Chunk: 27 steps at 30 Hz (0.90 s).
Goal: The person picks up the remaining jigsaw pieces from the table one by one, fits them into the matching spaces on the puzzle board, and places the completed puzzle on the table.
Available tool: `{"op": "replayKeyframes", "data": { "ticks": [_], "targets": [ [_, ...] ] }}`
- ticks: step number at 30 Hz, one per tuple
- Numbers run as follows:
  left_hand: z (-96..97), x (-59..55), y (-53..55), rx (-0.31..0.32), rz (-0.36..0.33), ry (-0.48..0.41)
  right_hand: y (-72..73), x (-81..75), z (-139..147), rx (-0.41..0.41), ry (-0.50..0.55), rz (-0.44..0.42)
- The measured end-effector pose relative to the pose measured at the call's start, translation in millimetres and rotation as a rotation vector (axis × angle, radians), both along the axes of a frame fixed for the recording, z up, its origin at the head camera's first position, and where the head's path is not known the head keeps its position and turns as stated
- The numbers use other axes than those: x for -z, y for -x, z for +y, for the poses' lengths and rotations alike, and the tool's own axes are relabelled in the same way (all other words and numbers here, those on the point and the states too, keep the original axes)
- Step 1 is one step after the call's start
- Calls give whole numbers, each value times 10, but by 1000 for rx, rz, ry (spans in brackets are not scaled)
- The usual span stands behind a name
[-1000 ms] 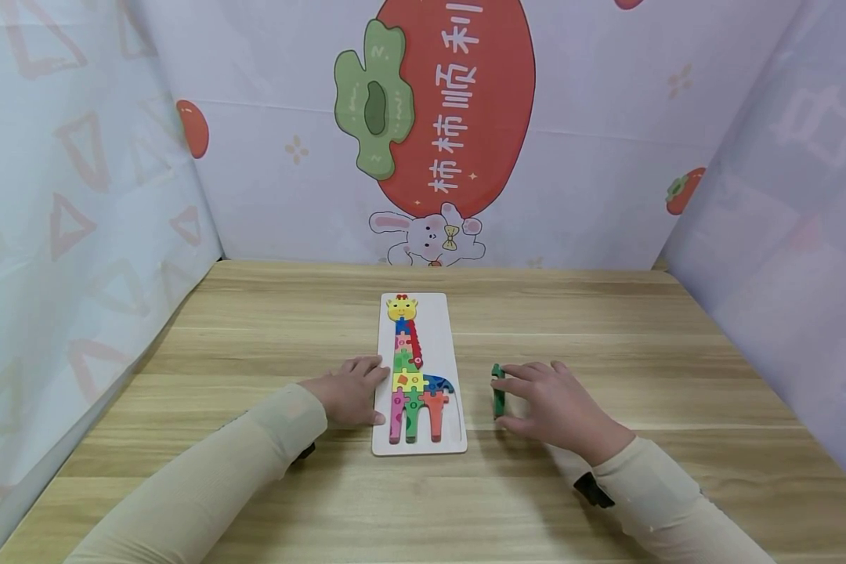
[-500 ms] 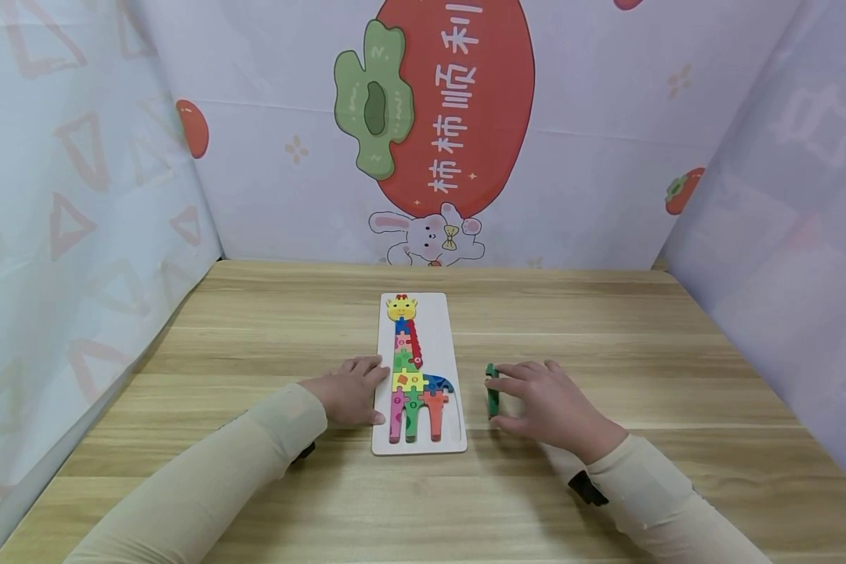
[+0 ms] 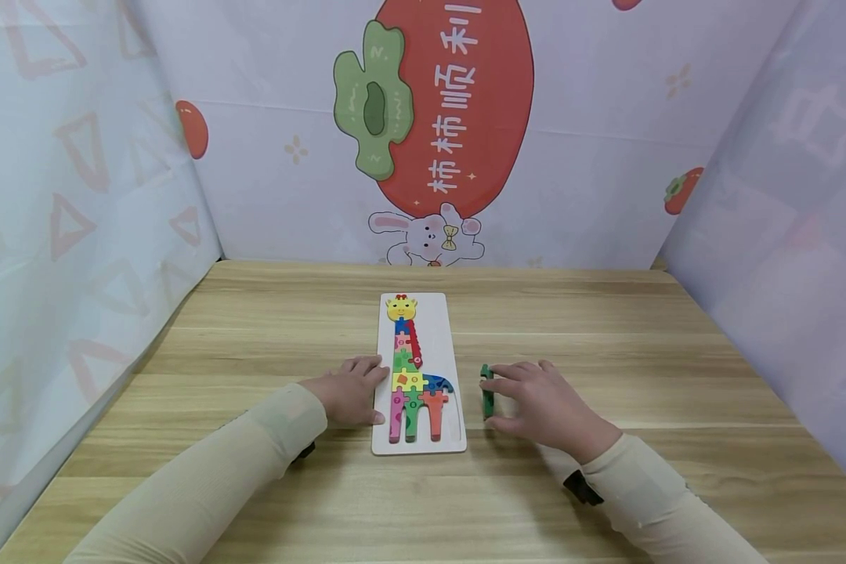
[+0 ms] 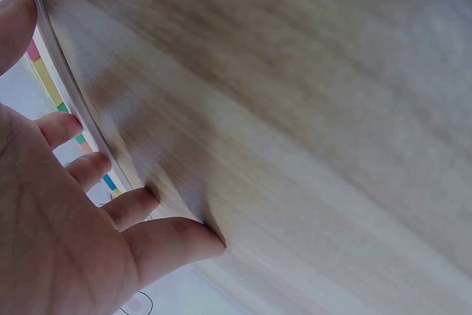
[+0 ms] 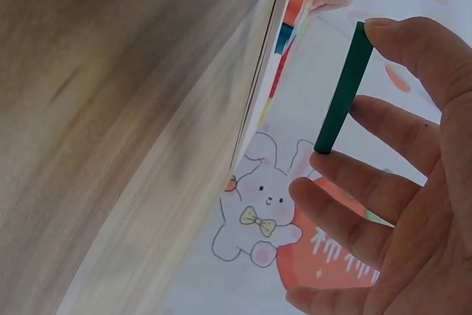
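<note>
A white puzzle board (image 3: 433, 329) lies on the table with a giraffe made of several coloured, numbered pieces. The giraffe's yellow head (image 3: 401, 308) points to the far end. At the lower right, beside the orange leg piece (image 3: 435, 411), a bare recess shows. My left hand (image 3: 348, 393) rests along the board's left edge, its thumb and fingertips touching the edge, fingers relaxed. To the right of the board, my right hand (image 3: 546, 407) pinches a green puzzle piece (image 3: 488, 394) between thumb and fingers. The right wrist view shows this piece (image 5: 345, 90) held on edge, above the tabletop.
The wood-grain table (image 3: 310, 313) extends around the board. A printed cloth backdrop (image 3: 592, 196) stands behind it, with cloth side walls (image 3: 84, 235) to left and right. Each wrist carries a dark strap (image 3: 583, 488).
My right hand has moved slightly left with the green puzzle piece, closer to the board's right edge. My left hand and the board have stayed in place.
</note>
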<state>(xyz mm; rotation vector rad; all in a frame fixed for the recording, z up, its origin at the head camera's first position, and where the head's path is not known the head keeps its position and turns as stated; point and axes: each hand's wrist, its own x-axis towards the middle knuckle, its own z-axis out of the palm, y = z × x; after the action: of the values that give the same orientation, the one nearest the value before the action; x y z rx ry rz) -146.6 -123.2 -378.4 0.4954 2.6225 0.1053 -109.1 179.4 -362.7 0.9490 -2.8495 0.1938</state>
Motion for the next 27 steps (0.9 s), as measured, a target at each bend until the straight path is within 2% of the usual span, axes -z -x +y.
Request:
{"op": "replayKeyframes", "data": {
  "ticks": [27],
  "targets": [
    [4, -7, -13, 4, 12, 15, 16, -31, -116, -4, -20, -33]
  ]
}}
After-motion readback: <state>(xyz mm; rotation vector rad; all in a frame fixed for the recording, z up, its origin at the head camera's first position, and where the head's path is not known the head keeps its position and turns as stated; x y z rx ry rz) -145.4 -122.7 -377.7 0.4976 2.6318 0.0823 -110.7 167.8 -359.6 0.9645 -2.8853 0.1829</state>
